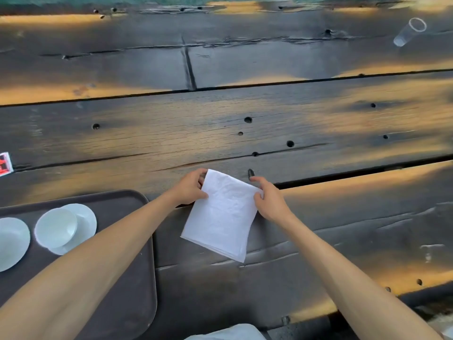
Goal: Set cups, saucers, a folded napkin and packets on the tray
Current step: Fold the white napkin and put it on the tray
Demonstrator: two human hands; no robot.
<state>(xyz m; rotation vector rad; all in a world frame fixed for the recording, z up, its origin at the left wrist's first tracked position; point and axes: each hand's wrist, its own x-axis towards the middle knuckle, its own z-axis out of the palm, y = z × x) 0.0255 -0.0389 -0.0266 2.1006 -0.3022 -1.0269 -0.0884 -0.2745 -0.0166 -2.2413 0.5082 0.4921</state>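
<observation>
White napkin (pixel 220 217), folded into a rectangle, lies tilted on the dark plank tabletop (pixel 269 123), just right of the tray (pixel 127 266) and not on it. Both hands hold its far end: the left hand (pixel 190 188) grips the far-left corner, fingers curled behind the paper and thumb lying on top along the left edge; the right hand (pixel 270 201) pinches the right edge between thumb and curled fingers, its index finger stretched out toward a dark hole in the wood. Stacked layers of the napkin show at its near edge. On the brown tray, whose rounded corner sits under the left forearm, a white cup (pixel 56 228) stands on a saucer (pixel 84 222), sitting toward the saucer's left side. Another white piece of crockery (pixel 12 241), cut by the left frame edge, sits to the left of that pair on the tray; whether it is a cup or a saucer I cannot tell. One red and white packet (pixel 5 163) lies on the tabletop at the far left, beyond the tray. Well apart at the far right, a clear plastic cup (pixel 409 31) stands on the tabletop
</observation>
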